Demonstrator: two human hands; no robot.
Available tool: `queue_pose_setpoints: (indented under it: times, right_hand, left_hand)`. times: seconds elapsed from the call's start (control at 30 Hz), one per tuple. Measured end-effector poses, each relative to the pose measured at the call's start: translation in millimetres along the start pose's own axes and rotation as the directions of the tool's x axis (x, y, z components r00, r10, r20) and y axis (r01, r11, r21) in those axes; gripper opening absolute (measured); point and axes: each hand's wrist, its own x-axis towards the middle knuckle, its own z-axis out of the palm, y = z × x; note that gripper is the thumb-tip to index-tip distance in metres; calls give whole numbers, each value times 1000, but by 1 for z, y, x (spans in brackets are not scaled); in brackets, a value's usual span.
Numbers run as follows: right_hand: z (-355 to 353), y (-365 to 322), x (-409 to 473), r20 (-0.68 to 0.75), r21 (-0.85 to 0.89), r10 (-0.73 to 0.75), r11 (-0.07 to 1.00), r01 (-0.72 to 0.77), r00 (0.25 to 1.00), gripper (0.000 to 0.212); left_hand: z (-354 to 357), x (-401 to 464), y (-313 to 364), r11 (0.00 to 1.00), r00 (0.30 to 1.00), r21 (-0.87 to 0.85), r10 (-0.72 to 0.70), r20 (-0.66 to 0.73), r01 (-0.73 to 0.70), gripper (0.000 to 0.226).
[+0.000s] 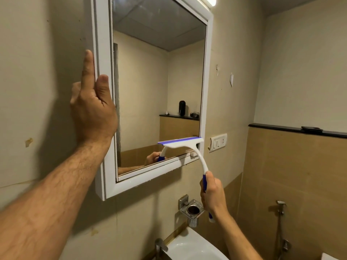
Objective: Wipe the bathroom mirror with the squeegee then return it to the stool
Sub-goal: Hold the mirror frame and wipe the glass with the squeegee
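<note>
Squeegee (183, 144) low on the mirror (159, 81), blue blade laid crosswise near the lower right corner of the glass, handle curving down and right into the right hand (212, 194). Fingers wrapped fully around the blue grip. Left hand (92, 102) flat and spread, holding nothing, braced on the mirror's white left frame edge. Stool out of view.
</note>
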Motion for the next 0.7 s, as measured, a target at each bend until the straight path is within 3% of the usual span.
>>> queue_pose_setpoints:
  times: [0.17, 0.37, 0.7]
  right_hand:
    - [-9, 13, -10, -12, -69, -19, 997, 18, 1000, 54]
    - [-6, -21, 10, -23, -29, -72, 997, 71, 997, 50]
    - [-8, 9, -15, -6, -38, 6, 999, -6, 1000, 51]
  left_hand:
    - [-1, -2, -2, 1000, 1000, -2, -16, 4, 16, 49]
    - [-1, -6, -4, 1000, 1000, -1, -20, 10, 20, 48]
    - [-2, -12, -7, 1000, 1000, -8, -25, 18, 25, 48]
